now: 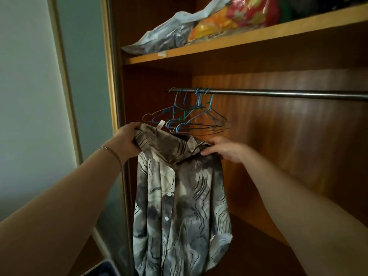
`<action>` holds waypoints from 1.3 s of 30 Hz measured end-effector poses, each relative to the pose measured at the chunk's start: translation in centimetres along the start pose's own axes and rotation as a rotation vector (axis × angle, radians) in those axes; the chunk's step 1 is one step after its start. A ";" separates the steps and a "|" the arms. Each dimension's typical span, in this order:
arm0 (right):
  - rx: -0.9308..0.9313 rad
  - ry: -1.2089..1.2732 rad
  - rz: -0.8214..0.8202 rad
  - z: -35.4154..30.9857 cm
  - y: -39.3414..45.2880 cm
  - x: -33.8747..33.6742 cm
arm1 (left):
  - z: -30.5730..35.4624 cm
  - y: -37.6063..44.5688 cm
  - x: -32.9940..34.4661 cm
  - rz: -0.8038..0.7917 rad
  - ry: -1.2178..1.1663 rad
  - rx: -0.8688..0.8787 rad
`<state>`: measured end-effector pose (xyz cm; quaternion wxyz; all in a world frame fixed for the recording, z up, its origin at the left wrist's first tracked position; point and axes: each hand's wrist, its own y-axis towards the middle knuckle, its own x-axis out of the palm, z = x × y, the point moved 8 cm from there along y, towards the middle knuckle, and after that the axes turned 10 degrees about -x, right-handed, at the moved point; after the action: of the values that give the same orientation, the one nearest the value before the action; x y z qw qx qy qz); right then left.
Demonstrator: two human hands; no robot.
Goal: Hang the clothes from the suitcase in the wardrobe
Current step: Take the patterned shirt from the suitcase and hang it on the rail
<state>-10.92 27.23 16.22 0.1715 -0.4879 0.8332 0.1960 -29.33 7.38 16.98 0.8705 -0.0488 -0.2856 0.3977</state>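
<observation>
A grey and cream patterned button shirt (179,206) hangs in front of the open wardrobe, held up by its shoulders. My left hand (125,142) grips the left shoulder near the collar. My right hand (225,149) pinches the right shoulder. Just behind and above the collar, several empty blue and grey wire hangers (187,118) hang bunched at the left end of the metal rail (278,93). The suitcase is mostly out of view; a dark corner (103,268) shows at the bottom edge, and I cannot tell what it is.
A wooden shelf (239,39) above the rail carries plastic bags (173,32) of folded items, one bright orange and red (235,16). The wardrobe's left frame (111,76) stands beside my left hand. The rail runs bare to the right of the hangers.
</observation>
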 end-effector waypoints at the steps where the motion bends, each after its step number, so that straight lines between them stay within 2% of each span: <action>1: 0.015 -0.003 0.018 0.6 -0.1 -0.6 | 0.0 0.7 0.5 0.000 0.022 -0.002; 8: 0.130 -0.022 0.092 3.5 0.7 -2.9 | 0.4 3.6 4.6 -0.082 0.125 -0.040; 13: 0.148 -0.075 0.130 3.8 2.2 -3.0 | 1.5 5.0 6.2 -0.140 0.169 -0.046; 17: 0.219 -0.108 0.043 5.0 3.1 -1.7 | 0.9 5.9 7.8 -0.223 0.207 -0.068; 21: 0.291 -0.174 -0.004 6.6 4.4 -1.3 | 0.5 7.9 8.6 -0.241 0.162 -0.097; 30: 0.154 -0.215 -0.012 5.4 10.5 -3.0 | 0.5 11.6 12.3 -0.254 0.238 -0.060; 33: 0.083 -0.199 0.062 5.5 12.8 -5.3 | 0.9 13.0 14.1 -0.262 0.224 -0.043; 39: -0.049 -0.179 0.382 6.6 18.0 -10.9 | 0.8 15.6 18.0 -0.255 0.252 -0.039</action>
<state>-21.08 46.70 18.59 0.1927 -0.3059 0.8869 0.2876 -30.76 30.88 21.02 0.9417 -0.0784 -0.1858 0.2694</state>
